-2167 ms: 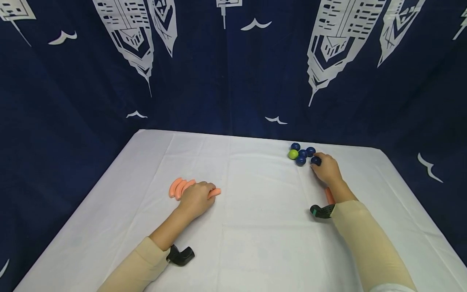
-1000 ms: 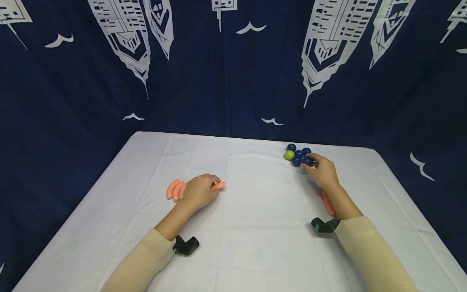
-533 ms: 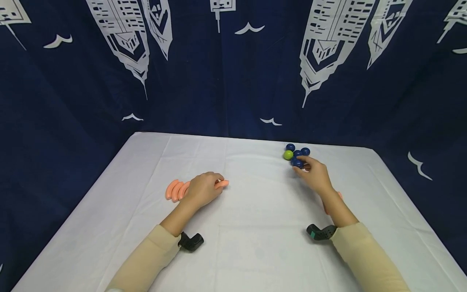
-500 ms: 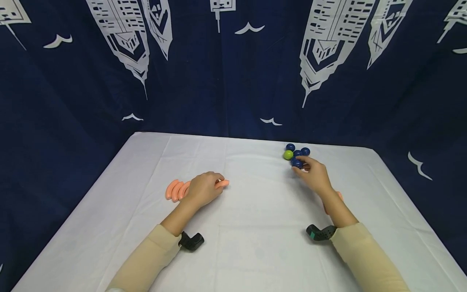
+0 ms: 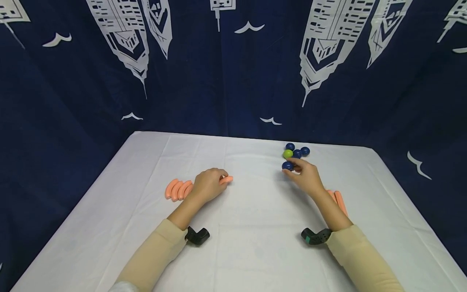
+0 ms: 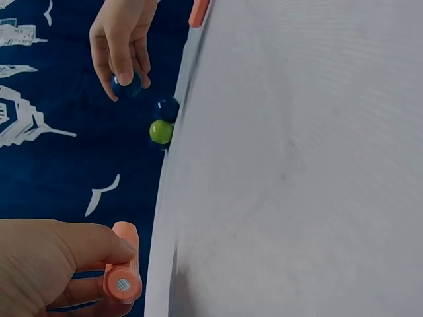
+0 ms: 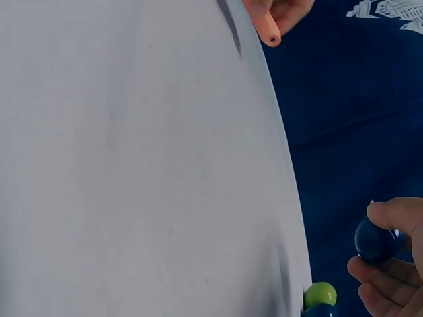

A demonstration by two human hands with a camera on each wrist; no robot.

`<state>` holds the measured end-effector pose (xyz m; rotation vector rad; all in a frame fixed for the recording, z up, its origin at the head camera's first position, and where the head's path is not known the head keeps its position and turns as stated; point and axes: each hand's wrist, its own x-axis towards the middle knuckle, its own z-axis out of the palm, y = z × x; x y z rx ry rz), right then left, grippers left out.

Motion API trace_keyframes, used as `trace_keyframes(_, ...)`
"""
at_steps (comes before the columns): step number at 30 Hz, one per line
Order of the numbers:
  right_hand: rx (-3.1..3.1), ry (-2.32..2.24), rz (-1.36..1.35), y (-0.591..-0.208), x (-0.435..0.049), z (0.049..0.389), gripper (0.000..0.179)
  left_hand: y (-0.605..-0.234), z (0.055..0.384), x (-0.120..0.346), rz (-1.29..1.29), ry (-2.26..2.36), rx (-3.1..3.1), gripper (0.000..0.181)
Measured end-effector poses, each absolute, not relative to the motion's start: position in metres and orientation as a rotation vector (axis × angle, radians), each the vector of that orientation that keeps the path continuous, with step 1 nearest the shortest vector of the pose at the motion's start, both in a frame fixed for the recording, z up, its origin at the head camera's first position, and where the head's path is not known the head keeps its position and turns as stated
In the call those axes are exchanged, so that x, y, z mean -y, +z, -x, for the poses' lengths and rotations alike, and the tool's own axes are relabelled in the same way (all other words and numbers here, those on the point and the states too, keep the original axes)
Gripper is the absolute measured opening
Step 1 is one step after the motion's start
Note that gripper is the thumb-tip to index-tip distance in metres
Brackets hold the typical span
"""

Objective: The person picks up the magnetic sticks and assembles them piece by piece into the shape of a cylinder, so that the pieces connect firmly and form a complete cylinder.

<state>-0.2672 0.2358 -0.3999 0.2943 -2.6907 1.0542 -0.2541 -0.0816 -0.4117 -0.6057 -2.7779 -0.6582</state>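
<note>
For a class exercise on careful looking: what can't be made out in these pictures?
Head view: part of the held orange piece, behind the left hand.
Head view: near end of the left piece in the right-side orange pair, behind the right forearm.
Left wrist view: part of a tabletop orange piece, cut by the top edge.
Right wrist view: part of the right hand, cut by the right edge.

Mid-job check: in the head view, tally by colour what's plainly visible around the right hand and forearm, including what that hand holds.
Blue balls: 4, one held by the right hand
Green ball: 1
Orange pieces: 2
Total: 7; the hand and forearm may hide more.
</note>
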Motion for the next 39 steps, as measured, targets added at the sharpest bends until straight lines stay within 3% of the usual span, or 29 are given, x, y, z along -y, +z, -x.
trace_keyframes(39, 2.686, 1.184, -0.503, -0.42, -0.176, 0.259, 0.042, -0.411, 0.266, 0.053, 0.545, -0.706, 2.864, 0.02)
